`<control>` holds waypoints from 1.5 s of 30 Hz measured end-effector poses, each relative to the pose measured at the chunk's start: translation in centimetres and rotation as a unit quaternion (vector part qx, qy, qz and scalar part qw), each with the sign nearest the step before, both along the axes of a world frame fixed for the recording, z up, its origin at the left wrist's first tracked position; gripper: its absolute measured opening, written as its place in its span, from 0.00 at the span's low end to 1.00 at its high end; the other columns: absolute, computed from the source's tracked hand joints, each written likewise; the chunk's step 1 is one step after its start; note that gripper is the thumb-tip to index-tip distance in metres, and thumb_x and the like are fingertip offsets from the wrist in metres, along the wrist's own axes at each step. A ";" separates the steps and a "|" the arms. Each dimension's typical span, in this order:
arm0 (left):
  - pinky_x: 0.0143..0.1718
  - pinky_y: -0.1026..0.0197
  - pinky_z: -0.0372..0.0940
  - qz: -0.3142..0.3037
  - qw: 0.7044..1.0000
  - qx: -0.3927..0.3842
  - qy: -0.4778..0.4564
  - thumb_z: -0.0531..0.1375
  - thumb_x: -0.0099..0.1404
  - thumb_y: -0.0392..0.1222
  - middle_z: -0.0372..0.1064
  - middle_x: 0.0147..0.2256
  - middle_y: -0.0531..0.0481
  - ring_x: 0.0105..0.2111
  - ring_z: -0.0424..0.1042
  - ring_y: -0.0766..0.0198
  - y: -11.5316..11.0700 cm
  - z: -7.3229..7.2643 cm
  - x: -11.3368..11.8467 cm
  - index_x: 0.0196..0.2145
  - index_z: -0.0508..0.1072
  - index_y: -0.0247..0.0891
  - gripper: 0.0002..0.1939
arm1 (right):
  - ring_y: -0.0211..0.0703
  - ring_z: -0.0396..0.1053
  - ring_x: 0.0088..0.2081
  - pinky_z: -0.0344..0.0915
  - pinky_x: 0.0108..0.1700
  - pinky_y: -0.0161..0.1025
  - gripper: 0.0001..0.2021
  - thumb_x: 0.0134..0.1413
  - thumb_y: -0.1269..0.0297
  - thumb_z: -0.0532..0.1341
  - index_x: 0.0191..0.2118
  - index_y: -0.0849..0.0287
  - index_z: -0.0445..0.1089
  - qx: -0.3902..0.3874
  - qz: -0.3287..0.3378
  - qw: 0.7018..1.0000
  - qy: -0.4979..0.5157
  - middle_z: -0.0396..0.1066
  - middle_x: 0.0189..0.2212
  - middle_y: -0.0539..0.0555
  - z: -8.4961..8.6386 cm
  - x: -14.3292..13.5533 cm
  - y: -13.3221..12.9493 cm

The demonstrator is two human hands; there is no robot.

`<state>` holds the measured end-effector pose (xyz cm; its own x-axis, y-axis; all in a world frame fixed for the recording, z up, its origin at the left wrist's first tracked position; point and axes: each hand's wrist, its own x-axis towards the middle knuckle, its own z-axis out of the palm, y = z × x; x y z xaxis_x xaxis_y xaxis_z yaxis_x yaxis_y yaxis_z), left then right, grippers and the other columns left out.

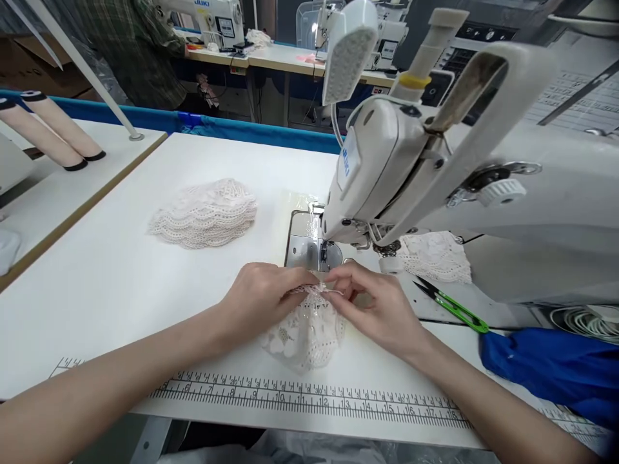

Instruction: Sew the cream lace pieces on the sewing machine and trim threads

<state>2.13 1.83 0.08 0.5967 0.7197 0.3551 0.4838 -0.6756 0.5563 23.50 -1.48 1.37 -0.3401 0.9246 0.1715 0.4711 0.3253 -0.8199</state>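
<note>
L hand (pixel 265 296) is pinching the L end of the lace's (pixel 312 338) top edge, thumb + fingers w/ no visible gap; R hand (pixel 380 309) is pinching the R end, its grip closing on the edge b/w thumb & index. The lace is bunching up b/w both hands and fanning out below them, over the bench (pixel 120 309), just in front of the machine's (pixel 377 167) needle plate (pixel 304 250). A lace pile (pixel 206 216) is lying on the bench, L of the machine; another lace stack (pixel 438 258) is sitting under the arm, R side. Green snips (pixel 454 306) are lying near it, pts toward the machine, w/ a blue cloth (pixel 546 370) bunching by the handle end. A printed ruler (pixel 309 399) is running along the front edge. Far L, two thread cones (pixel 62 125) are leaning. In back, a person in plaid (pixel 130 45) is standing by another machine (pixel 217 26).
</note>
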 end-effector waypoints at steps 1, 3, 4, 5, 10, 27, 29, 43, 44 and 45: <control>0.23 0.66 0.60 -0.002 0.999 0.045 0.008 0.53 0.68 0.38 0.74 0.24 0.55 0.20 0.68 0.70 -0.1 -0.1 0.1 0.39 0.74 0.41 0.09 | 0.34 0.65 0.25 0.63 0.26 0.32 0.05 0.59 0.65 0.60 0.41 0.54 0.67 0.025 0.006 1.000 -0.001 0.66 0.24 0.46 -0.2 -0.1 -0.2; 0.21 0.66 0.59 -0.006 0.993 0.115 0.020 0.54 0.68 0.37 0.73 0.22 0.56 0.17 0.65 0.71 -0.3 -0.2 0.2 0.37 0.73 0.40 0.08 | 0.34 0.65 0.24 0.64 0.26 0.32 0.06 0.61 0.66 0.58 0.43 0.54 0.65 0.052 0.017 0.998 -0.006 0.64 0.23 0.46 -0.6 -0.1 -0.5; 0.21 0.66 0.58 -0.010 0.990 0.138 0.023 0.54 0.67 0.36 0.73 0.22 0.57 0.16 0.64 0.71 -0.4 -0.3 0.2 0.37 0.72 0.39 0.07 | 0.34 0.65 0.24 0.64 0.26 0.32 0.06 0.61 0.67 0.57 0.44 0.54 0.65 0.057 0.021 0.998 -0.010 0.64 0.23 0.46 -0.7 -0.1 -0.6; 0.20 0.66 0.58 -0.014 0.988 0.153 0.025 0.54 0.67 0.35 0.73 0.22 0.57 0.16 0.63 0.71 -0.5 -0.3 0.3 0.37 0.71 0.39 0.06 | 0.34 0.64 0.23 0.64 0.26 0.32 0.06 0.62 0.67 0.56 0.44 0.54 0.64 0.061 0.025 0.998 -0.016 0.64 0.23 0.46 -0.9 0.0 -0.6; 0.20 0.67 0.57 -0.028 0.984 0.178 0.001 0.54 0.67 0.33 0.70 0.21 0.59 0.16 0.60 0.73 -0.4 -0.6 0.5 0.38 0.70 0.38 0.05 | 0.32 0.62 0.21 0.61 0.23 0.30 0.07 0.62 0.70 0.56 0.45 0.55 0.63 0.101 0.039 0.994 -0.022 0.62 0.22 0.44 -1.1 0.2 -0.7; 0.21 0.68 0.57 -0.065 0.971 0.220 -0.062 0.54 0.71 0.37 0.66 0.20 0.59 0.16 0.59 0.73 -0.5 -0.1 0.1 0.36 0.67 0.36 0.05 | 0.32 0.68 0.24 0.63 0.23 0.30 0.09 0.58 0.77 0.60 0.44 0.62 0.68 0.405 0.027 0.907 -0.109 0.73 0.24 0.49 -1.0 0.2 -0.8; 0.21 0.69 0.58 -0.072 0.972 0.212 -0.069 0.53 0.71 0.37 0.66 0.20 0.59 0.16 0.61 0.73 -0.6 0.1 0.1 0.37 0.67 0.36 0.05 | 0.33 0.70 0.25 0.66 0.26 0.31 0.12 0.56 0.78 0.62 0.45 0.63 0.69 0.446 0.030 0.886 -0.126 0.74 0.25 0.49 -0.8 0.6 -1.0; 0.20 0.69 0.61 -0.100 0.971 0.211 -0.054 0.50 0.68 0.31 0.67 0.20 0.58 0.17 0.64 0.73 -1.8 0.0 0.8 0.42 0.69 0.35 0.09 | 0.37 0.72 0.27 0.72 0.29 0.34 0.05 0.46 0.74 0.70 0.32 0.66 0.76 0.620 0.116 0.751 -0.192 0.75 0.24 0.53 0.7 0.6 -1.6; 0.20 0.68 0.61 -0.093 0.972 0.211 -0.054 0.50 0.68 0.31 0.66 0.20 0.59 0.17 0.63 0.73 -1.8 0.0 0.7 0.42 0.68 0.34 0.09 | 0.37 0.72 0.27 0.71 0.29 0.34 0.05 0.46 0.74 0.70 0.32 0.66 0.76 0.622 0.116 0.749 -0.194 0.75 0.24 0.54 0.7 0.6 -1.7; 0.20 0.68 0.60 -0.085 0.972 0.211 -0.055 0.49 0.67 0.30 0.64 0.18 0.59 0.16 0.61 0.72 -1.9 0.0 0.7 0.43 0.68 0.34 0.10 | 0.37 0.72 0.27 0.71 0.29 0.33 0.05 0.46 0.74 0.70 0.32 0.66 0.76 0.625 0.115 0.747 -0.194 0.75 0.24 0.54 0.7 0.6 -1.7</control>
